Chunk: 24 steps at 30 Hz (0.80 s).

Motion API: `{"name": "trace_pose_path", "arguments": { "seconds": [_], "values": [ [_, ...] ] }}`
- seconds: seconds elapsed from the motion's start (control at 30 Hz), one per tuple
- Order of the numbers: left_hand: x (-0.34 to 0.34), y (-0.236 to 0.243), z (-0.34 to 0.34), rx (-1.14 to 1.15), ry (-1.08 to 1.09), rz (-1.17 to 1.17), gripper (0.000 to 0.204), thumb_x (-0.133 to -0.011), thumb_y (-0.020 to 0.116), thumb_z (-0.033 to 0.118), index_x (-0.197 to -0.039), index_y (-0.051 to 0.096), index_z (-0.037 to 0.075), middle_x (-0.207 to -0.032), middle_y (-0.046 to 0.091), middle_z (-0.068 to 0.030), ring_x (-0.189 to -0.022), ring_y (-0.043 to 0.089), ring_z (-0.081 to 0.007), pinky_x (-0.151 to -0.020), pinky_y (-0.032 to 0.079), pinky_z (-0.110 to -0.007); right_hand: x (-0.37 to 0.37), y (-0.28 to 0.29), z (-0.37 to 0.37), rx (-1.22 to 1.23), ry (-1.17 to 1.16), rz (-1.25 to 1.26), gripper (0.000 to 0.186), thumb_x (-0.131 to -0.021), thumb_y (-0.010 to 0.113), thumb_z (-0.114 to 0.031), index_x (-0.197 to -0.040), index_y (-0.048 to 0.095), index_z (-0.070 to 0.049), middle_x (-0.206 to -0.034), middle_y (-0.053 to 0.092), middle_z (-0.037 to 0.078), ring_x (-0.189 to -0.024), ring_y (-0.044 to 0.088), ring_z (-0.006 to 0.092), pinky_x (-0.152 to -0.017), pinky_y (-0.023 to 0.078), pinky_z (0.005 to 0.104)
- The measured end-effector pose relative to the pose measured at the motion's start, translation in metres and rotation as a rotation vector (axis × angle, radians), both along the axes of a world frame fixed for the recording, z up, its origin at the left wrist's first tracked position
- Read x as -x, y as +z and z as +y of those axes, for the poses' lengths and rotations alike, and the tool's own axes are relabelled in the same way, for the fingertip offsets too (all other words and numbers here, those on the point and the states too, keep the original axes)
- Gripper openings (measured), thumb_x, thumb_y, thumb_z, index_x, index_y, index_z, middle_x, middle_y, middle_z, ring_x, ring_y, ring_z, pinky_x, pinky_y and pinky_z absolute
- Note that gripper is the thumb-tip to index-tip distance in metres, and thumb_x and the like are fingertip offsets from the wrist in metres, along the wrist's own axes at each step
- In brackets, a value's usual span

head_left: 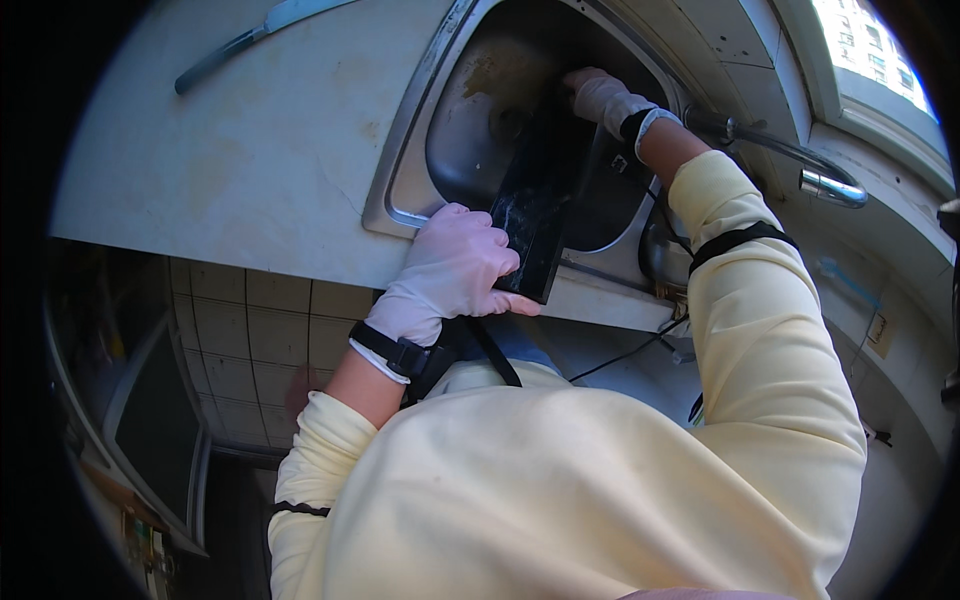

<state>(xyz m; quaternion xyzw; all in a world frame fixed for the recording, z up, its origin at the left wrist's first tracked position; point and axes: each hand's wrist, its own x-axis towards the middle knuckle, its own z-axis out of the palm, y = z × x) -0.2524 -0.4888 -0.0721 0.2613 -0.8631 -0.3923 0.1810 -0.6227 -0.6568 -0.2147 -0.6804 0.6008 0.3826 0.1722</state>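
Observation:
A long, flat black panel (535,215) with pale wet streaks slants across the steel sink (404,190), its near end over the front rim. My left hand (460,262) wears a thin pale glove and grips the near end, fingers curled at its left edge and thumb at the lower end. My right hand (605,98), gloved the same way, is closed at the far end of the panel inside the basin; its fingertips are hard to make out. A black strap circles each wrist.
A knife (230,55) lies on the pale counter (250,170) at upper left. A chrome faucet (830,188) arches at the sink's right, beside a window (870,50). A black cable (620,357) hangs below the counter. An open cabinet door (155,425) is at lower left.

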Motion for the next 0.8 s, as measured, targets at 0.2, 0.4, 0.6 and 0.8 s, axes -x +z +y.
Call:
{"name": "trace_pose_path", "arguments": {
  "seconds": [0.2,0.4,0.6,0.8],
  "values": [
    [0.001,-0.003,0.002,0.008,0.007,-0.015,0.055,-0.074,0.086,0.072,-0.068,0.076,0.018,-0.070,0.066,0.0000,-0.079,0.065,-0.0225,-0.077,0.049,-0.040,0.007,-0.012,0.001,0.114,-0.084,-0.031,0.046,-0.101,0.070,-0.030,-0.144,0.071,-0.015,-0.143,0.072,0.018,-0.133,0.068,0.0413,-0.114,0.056,0.0471],
    [0.001,0.001,-0.001,0.012,0.013,-0.005,0.055,-0.071,0.086,0.073,-0.067,0.076,0.019,-0.069,0.065,0.0011,-0.080,0.065,-0.0213,-0.079,0.049,-0.040,-0.023,0.017,0.010,0.026,-0.194,-0.067,0.050,-0.104,0.066,-0.033,-0.146,0.069,-0.008,-0.141,0.073,0.019,-0.131,0.069,0.0402,-0.112,0.057,0.0468],
    [0.000,0.000,0.002,0.027,0.025,0.007,0.056,-0.069,0.088,0.073,-0.066,0.076,0.019,-0.069,0.066,0.0006,-0.081,0.066,-0.0216,-0.080,0.049,-0.040,-0.116,0.122,0.092,-0.013,-0.139,-0.250,0.039,-0.101,0.069,-0.024,-0.132,0.074,-0.001,-0.114,0.078,0.025,-0.107,0.075,0.0445,-0.097,0.062,0.0505],
    [0.001,-0.002,0.001,0.027,0.032,0.004,0.056,-0.069,0.088,0.073,-0.066,0.076,0.018,-0.070,0.066,0.0005,-0.081,0.066,-0.0214,-0.081,0.049,-0.040,-0.105,0.099,0.087,-0.059,-0.223,-0.099,0.034,-0.107,0.062,-0.014,-0.137,0.071,-0.002,-0.125,0.077,0.024,-0.116,0.075,0.0443,-0.100,0.062,0.0496]
  ]
}}
